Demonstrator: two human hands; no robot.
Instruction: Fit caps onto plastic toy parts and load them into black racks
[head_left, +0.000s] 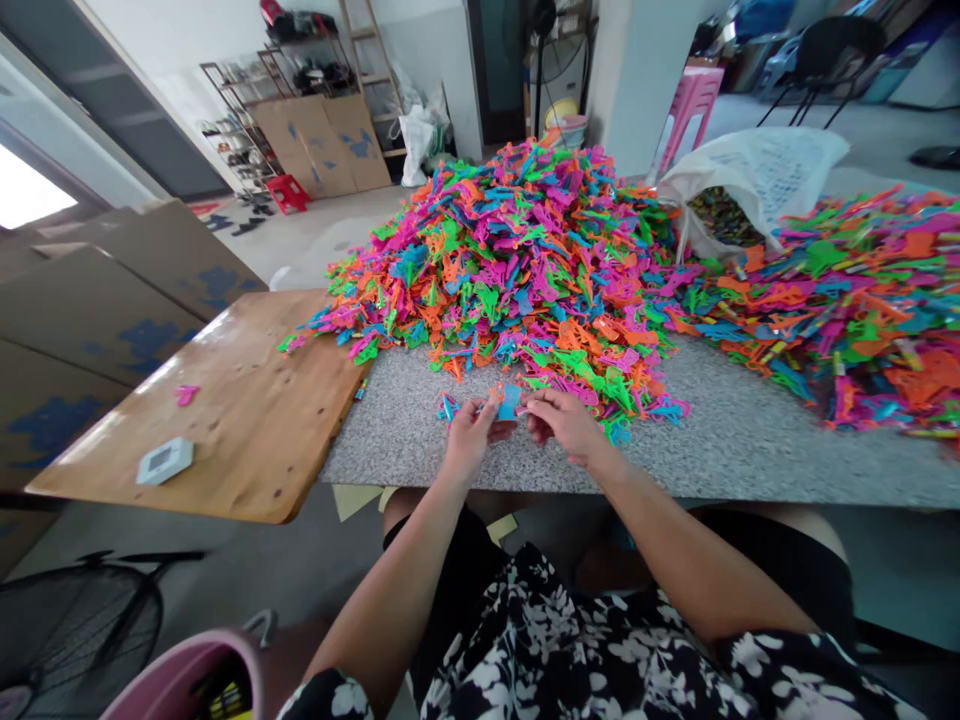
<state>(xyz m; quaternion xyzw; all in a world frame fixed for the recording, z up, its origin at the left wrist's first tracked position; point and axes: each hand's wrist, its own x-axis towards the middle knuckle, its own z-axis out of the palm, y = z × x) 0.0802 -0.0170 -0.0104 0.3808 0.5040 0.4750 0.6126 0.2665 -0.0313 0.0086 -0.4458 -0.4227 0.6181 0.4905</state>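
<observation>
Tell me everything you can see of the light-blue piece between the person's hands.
The light-blue piece is small, looks flat and roughly rectangular, and seems to be plastic. The left hand grips its left side, over the speckled grey tabletop and on the near side of the colourful heap. The right hand is at its right edge; contact there is unclear. Finer details are too small to tell.
</observation>
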